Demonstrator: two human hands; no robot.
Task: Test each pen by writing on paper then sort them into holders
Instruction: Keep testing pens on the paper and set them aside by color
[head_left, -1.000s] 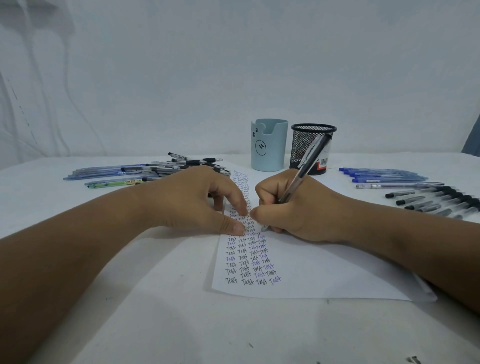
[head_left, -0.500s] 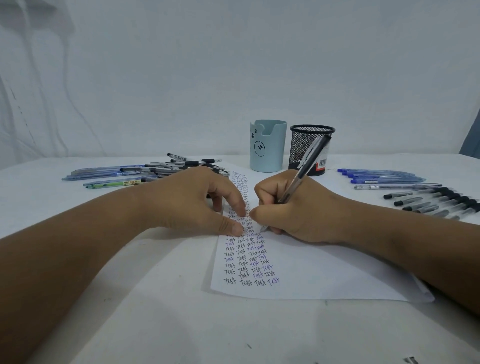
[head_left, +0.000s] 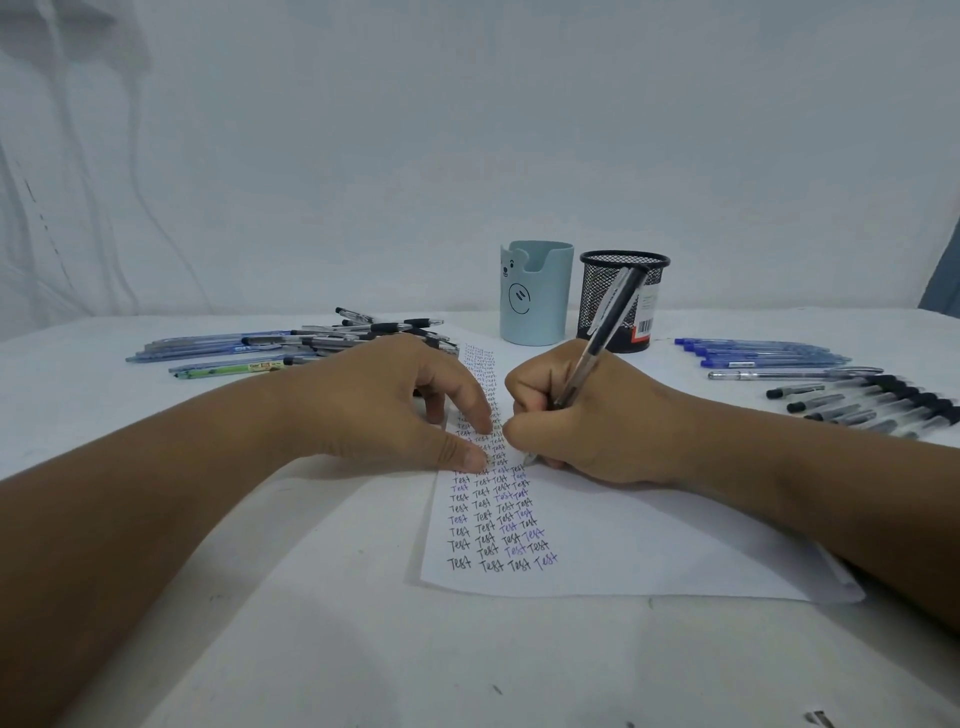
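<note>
Step in hand: testing. Pen (head_left: 605, 332) pinched in right hand (head_left: 587, 415), tip on paper (head_left: 649, 540) (another "Test" probably). Paper pressed by left hand (head_left: 384, 410) fingertips, fingers bent. Next: sorting into holders (head_left: 535, 301) beyond hands judged required.

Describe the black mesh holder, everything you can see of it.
The black mesh holder is a round cup of what looks like wire mesh with a solid dark rim and base. It stands upright at the back of the table, just right of the pale blue holder, apart from it. A white barcode label with a red strip sits low on its side. No pens show inside.
</note>
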